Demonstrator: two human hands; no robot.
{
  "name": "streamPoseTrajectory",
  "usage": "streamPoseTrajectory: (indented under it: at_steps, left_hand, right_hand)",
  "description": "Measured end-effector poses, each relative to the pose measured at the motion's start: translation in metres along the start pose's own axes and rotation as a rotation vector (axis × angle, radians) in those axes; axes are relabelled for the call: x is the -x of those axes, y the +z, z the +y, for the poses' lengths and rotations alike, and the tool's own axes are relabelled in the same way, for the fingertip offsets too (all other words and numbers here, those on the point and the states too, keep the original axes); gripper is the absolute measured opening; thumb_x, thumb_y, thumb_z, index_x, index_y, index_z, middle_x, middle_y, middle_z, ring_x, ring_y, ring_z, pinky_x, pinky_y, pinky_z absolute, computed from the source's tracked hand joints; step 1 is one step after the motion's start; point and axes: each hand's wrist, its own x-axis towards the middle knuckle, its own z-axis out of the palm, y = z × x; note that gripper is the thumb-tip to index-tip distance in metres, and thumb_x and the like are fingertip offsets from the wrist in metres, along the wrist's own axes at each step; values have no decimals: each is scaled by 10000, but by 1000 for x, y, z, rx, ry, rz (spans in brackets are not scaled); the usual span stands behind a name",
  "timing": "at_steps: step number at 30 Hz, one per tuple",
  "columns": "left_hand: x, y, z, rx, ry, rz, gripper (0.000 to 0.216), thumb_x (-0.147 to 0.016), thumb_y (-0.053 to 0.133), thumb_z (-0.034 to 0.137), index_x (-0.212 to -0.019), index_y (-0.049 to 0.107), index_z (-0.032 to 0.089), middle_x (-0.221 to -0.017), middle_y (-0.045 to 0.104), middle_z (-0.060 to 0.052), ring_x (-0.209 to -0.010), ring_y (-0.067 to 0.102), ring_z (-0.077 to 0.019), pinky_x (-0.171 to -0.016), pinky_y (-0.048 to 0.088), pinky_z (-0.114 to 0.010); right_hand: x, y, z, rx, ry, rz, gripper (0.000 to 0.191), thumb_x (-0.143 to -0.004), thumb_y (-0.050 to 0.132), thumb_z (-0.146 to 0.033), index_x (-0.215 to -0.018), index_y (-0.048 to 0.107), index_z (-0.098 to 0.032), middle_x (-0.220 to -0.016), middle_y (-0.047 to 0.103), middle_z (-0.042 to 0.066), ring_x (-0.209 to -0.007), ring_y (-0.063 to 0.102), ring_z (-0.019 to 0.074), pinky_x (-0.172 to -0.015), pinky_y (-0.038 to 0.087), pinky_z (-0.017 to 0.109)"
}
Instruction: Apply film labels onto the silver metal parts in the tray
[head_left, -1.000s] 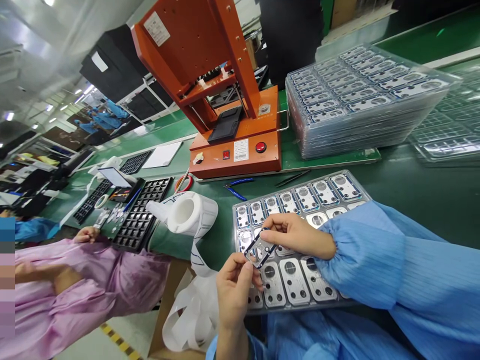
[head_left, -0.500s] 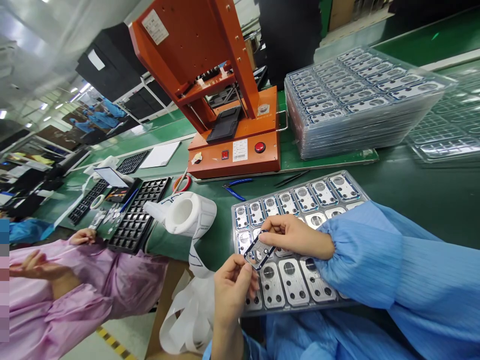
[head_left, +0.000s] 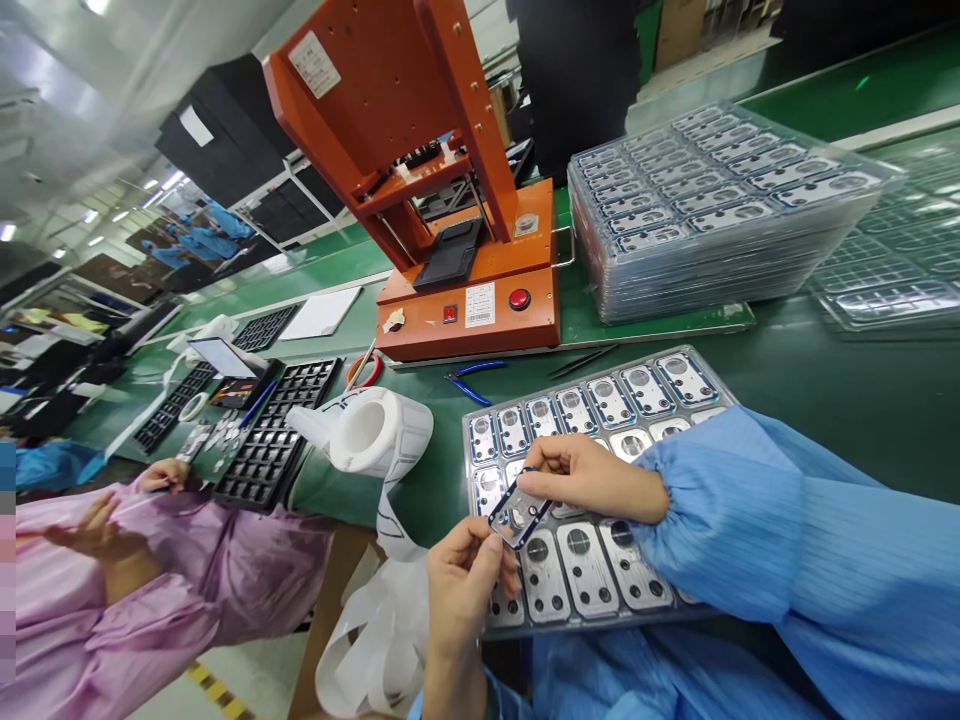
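Observation:
Between my two hands is a small clear rectangular panel with a dark blue border and small holes, held tilted. My right hand pinches its upper end between thumb and fingers. At the lower left corner, my left hand grips it with thumb and bent fingers. Below both hands lies a clear plastic tray with rows of similar plates. Those in the far row have blue edges; the near ones look silvery with dark round spots. My hands and right sleeve hide part of the tray.
An orange press stands behind the tray, beside a tall stack of filled trays. Blue cutters and black tweezers lie in front of it. A white label roll is at left. A co-worker in a pink sleeve sits further left.
My hands and the panel stay almost in place, with the view shifted very slightly. The co-worker's hand at far left has moved a little.

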Motion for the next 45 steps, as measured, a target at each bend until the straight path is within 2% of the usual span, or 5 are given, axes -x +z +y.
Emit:
streamPoseTrajectory:
  at_steps: [7, 14, 20, 45]
  left_hand:
    - [2, 3, 4, -20, 11, 5, 349, -643, 734, 463, -621, 594, 144, -401, 550, 25, -305, 488, -90, -313, 387, -172]
    - [2, 1, -2, -4, 19, 23, 346, -666, 729, 448, -597, 561, 153, -397, 528, 37, -311, 473, -82, -309, 376, -163]
    - [1, -3, -8, -6, 51, 10, 329, -705, 700, 459, -657, 602, 149, -396, 525, 39, -300, 460, -75, -306, 365, -155]
    - [2, 4, -2, 7, 53, -48, 327, -696, 717, 450, -640, 622, 141, -425, 599, 2, -311, 529, -99, -299, 385, -153]
  right_hand:
    - [0, 0, 1, -7, 0, -12, 254, -764, 675, -369, -699, 542, -163, -556, 469, -63, -517, 422, 82, -496, 320, 214]
    - [0, 0, 0, 13, 13, -3, 209, -789, 642, -332, -712, 548, -161, -554, 471, -62, -512, 420, 81, -490, 320, 212]
    - [-1, 1, 1, -4, 3, -9, 213, -782, 643, -339, -714, 545, -162, -530, 449, -73, -491, 393, 76, -471, 294, 203]
    - [1, 0, 3, 59, 9, -22, 257, -808, 615, -393, -702, 535, -173, -540, 446, -66, -485, 382, 79, -470, 293, 222]
